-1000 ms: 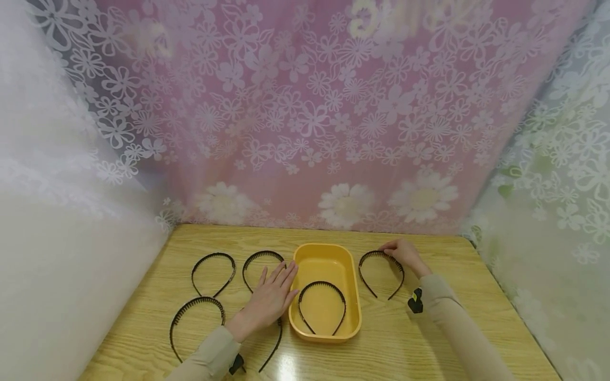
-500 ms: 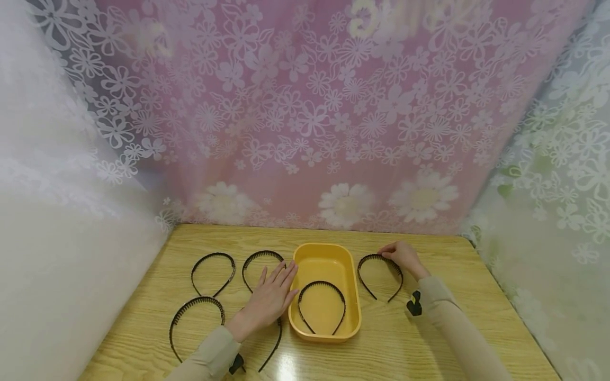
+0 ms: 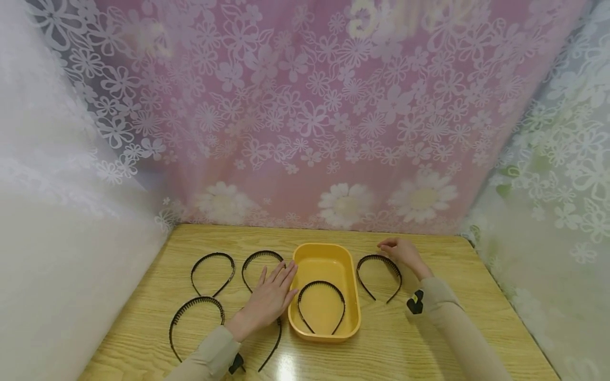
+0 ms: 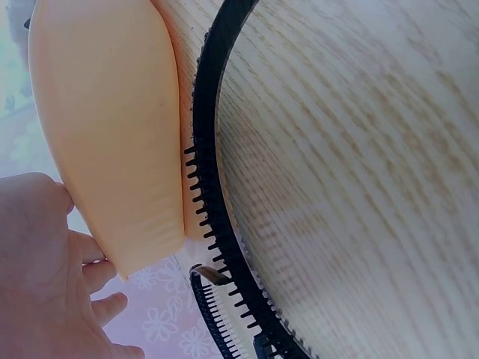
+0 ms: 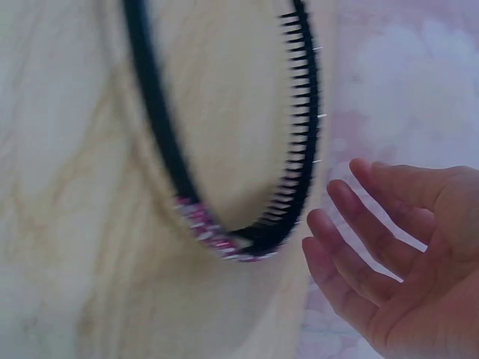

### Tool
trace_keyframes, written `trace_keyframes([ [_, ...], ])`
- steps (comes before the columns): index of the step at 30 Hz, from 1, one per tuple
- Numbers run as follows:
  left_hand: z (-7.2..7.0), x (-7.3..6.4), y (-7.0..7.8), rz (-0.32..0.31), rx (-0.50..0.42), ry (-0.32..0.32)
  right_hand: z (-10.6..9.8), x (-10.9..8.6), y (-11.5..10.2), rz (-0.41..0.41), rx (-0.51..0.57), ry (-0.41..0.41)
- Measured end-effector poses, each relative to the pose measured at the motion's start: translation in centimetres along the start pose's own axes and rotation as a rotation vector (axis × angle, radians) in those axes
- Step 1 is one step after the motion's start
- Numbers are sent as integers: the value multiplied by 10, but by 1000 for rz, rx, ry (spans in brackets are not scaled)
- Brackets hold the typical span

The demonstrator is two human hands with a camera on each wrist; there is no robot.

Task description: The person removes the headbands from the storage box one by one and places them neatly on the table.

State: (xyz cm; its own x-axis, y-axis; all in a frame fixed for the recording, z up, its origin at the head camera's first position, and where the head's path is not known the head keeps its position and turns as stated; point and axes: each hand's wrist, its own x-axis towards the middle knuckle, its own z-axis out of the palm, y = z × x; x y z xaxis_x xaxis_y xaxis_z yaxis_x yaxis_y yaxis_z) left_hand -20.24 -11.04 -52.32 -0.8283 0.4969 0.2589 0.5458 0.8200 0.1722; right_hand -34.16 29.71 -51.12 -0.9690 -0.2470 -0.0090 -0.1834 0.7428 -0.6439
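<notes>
My left hand [image 3: 266, 302] rests with straight fingers against the left rim of a yellow tray [image 3: 325, 264]. Inside the tray's near half lies a black toothed headband [image 3: 320, 282]. To the tray's right, another black headband [image 3: 376, 256] is on the table, its ends toward me. Just beyond its top hovers my right hand [image 3: 403, 255], holding nothing. In the right wrist view the loosely bent fingers are apart from that headband [image 5: 307, 112], which carries a patch of pink and silver stones [image 5: 213, 238]. The left wrist view shows the tray's outer wall [image 4: 112, 134] beside the fingers.
Several black headbands lie left of the tray, among them a far-left one [image 3: 213, 254], a nearer one [image 3: 196, 299] and two partly hidden by my left hand and arm [image 3: 263, 252]. A floral curtain [image 3: 305, 132] hangs behind the wooden table [image 3: 419, 338].
My right hand was pinching the top of the right headband and has let it go. That headband has shifted slightly toward me and left. My left hand has stayed still.
</notes>
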Motion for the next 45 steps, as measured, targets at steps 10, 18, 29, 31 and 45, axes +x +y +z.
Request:
trace_keyframes([
  [10,-5,0,3,13,-20,6,-20,-7,-31,-21,200,-22],
  [18,-4,1,2,-7,-11,-20,-18,-15,-57,-84,323,-80],
  [29,-2,1,2,-13,-7,-28,0,-16,-95,-152,373,-147],
  [31,-3,1,2,-11,-15,-25,5,-16,-101,-159,365,-159],
  [45,-2,-1,1,16,-29,27,49,-19,-128,-235,282,-277],
])
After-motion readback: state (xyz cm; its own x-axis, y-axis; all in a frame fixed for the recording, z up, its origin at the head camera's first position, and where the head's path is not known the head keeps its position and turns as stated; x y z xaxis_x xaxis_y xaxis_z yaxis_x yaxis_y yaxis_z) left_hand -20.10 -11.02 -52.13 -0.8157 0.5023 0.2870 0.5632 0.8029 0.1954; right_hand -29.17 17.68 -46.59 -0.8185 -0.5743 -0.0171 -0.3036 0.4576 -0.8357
